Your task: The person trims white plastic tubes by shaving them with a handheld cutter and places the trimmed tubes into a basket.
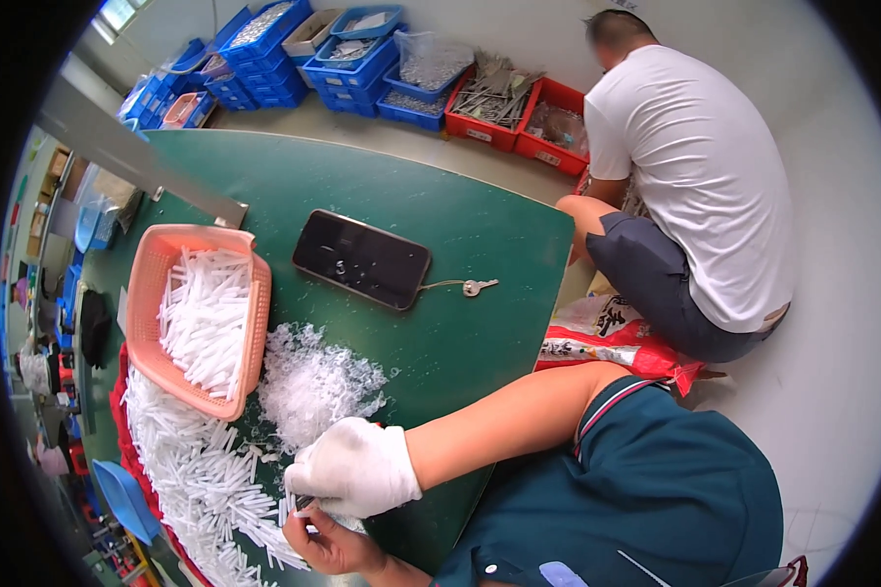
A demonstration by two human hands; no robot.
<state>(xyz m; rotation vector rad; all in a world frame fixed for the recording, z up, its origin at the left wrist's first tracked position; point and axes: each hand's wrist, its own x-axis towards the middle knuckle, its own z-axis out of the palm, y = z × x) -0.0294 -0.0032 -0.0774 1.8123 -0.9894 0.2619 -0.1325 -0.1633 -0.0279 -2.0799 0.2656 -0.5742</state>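
Observation:
My right hand point(357, 470), in a white glove, is closed at the table's near side, with a small dark edge point(304, 502) showing by its fingertips. What it grips is mostly hidden. Directly below it my bare left hand point(333, 544) pinches a small white plastic piece point(308, 511) between thumb and finger, close to the gloved fingertips. Beside both hands, a heap of short white plastic tubes point(201, 479) spreads to the left. A pile of white plastic shavings point(318, 386) lies just beyond the glove. More white tubes point(206, 318) fill a pink basket point(139, 293).
A black phone point(362, 258) with a key point(478, 287) on a cord lies on the green table point(480, 230). A grey post point(137, 147) rises at the table's far left. Blue point(357, 73) and red bins point(494, 103) line the wall. Another person point(695, 176) crouches at right.

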